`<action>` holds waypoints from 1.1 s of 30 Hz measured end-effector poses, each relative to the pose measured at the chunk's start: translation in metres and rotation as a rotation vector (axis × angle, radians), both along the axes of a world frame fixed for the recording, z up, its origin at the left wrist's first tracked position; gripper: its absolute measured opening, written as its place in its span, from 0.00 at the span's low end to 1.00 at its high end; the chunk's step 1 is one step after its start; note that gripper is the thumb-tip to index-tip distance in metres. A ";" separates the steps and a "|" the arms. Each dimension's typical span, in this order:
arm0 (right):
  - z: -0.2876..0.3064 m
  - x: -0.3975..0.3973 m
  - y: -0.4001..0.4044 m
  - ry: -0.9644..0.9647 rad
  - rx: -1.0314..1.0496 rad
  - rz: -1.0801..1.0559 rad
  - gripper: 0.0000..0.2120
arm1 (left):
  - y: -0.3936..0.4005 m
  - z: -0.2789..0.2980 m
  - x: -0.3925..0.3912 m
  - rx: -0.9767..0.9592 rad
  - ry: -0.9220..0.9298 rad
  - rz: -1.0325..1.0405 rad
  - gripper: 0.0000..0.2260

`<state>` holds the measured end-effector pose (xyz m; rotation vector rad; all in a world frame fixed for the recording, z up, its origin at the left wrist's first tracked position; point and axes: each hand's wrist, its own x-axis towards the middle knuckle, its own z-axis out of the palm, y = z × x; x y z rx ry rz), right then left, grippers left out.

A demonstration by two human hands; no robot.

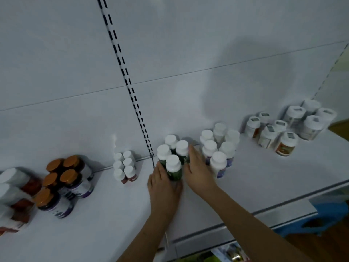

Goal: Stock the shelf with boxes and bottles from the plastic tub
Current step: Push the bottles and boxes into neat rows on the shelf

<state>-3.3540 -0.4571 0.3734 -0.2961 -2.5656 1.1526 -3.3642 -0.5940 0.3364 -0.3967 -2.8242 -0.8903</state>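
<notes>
White metal shelf [264,176] largely stocked; straight-fingered left hand [163,188] and right hand [198,173] square 4 white-capped green bottles [174,159]; blue plastic tub [328,218] contents unseen.

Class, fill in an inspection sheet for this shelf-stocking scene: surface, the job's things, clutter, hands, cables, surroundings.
Surface: white shelf, lit dimly.
Job's things: four green bottles with white caps, grouped between the hands; plastic tub not clearly seen.
Clutter: orange-capped bottles at left; small white-capped bottles; purple-labelled bottles; jars at right.
Hands: left hand and right hand press flat against the green group's sides.
Cables: nothing seen.
Surroundings: slotted upright on the back panel; blue object below.
</notes>
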 end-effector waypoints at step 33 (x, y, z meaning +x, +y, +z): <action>-0.016 -0.023 -0.002 0.057 -0.230 0.169 0.28 | -0.035 -0.003 -0.059 -0.025 0.066 -0.179 0.38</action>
